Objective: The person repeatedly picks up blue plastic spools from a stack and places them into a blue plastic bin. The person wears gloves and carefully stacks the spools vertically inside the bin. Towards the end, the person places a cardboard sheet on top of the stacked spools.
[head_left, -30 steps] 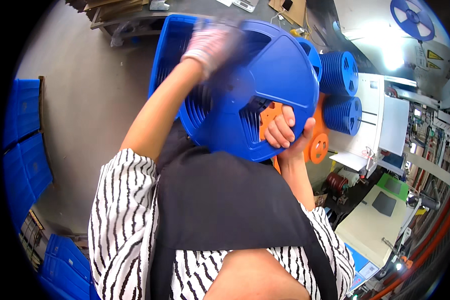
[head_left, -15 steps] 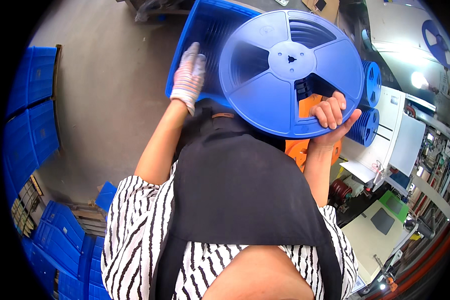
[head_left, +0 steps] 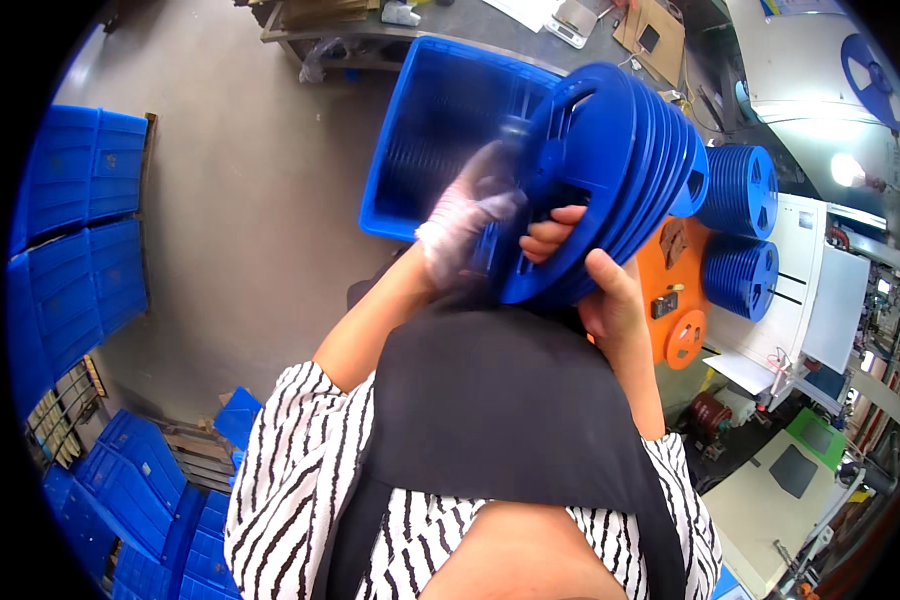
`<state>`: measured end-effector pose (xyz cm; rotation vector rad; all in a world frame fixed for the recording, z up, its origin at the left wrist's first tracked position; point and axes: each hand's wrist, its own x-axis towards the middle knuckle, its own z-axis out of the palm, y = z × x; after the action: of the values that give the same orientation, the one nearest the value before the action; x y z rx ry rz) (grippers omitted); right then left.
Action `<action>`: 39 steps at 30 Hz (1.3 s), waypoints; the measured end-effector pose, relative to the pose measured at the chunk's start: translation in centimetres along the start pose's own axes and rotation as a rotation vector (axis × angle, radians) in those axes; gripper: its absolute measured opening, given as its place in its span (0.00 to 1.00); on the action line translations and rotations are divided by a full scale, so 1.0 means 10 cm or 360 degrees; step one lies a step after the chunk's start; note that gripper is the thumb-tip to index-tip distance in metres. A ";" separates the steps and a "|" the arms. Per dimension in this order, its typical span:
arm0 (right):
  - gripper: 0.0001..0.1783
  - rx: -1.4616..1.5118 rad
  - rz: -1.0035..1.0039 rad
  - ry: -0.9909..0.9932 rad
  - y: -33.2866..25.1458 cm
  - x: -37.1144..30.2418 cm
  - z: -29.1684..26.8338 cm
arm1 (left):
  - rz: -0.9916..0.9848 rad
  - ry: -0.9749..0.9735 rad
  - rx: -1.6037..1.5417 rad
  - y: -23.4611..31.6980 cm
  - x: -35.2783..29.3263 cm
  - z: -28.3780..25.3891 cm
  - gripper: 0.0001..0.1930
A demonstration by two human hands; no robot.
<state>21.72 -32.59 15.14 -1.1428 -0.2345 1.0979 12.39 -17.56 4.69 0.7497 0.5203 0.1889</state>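
A stack of several blue plastic reels hangs tilted in front of my apron, its broad face turned to the left. My right hand, bare, grips the stack from its near right side, with fingers hooked through a cut-out in the leftmost reel. In a striped work glove, my left hand is at the left face of the stack. Motion smears its fingers, so their hold cannot be made out. Just beyond that hand stands a blue bin with more reels, blurred, in rows inside.
Two groups of blue reels stand right of an orange surface carrying an orange disc. A dark worktable with a small scale lies beyond the bin. Blue crates are stacked at the far left.
The reel stack has turned from facing me to facing left, showing its several edges. My left hand has moved right, from the bin to the stack. My right hand keeps its grip.
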 end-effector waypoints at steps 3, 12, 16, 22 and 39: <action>0.24 0.0254 -0.0082 0.0103 0.10 0.03 -0.28 | 0.0031 -0.0063 -0.0805 0.22 -0.21 -0.19 0.37; 0.23 0.0628 -0.0222 0.0016 0.10 -0.05 -0.62 | 0.0327 -0.0563 -0.1567 0.24 -0.29 -0.29 0.44; 0.25 0.0670 -0.0313 0.0011 0.07 -0.08 -0.66 | 0.0249 -0.0603 -0.1651 0.21 -0.25 -0.33 0.44; 0.26 0.0711 -0.0399 -0.0183 -0.03 -0.13 -0.79 | 0.0337 -0.0689 -0.1676 0.21 -0.18 -0.42 0.44; 0.21 0.0915 -0.0592 -0.0745 -0.18 -0.05 -0.82 | 0.0987 -0.0836 -0.1182 0.64 -0.39 -1.35 0.41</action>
<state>27.86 -37.97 13.05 -0.3027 -0.4421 0.9929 2.24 -6.19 2.29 0.1835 -0.3032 0.6959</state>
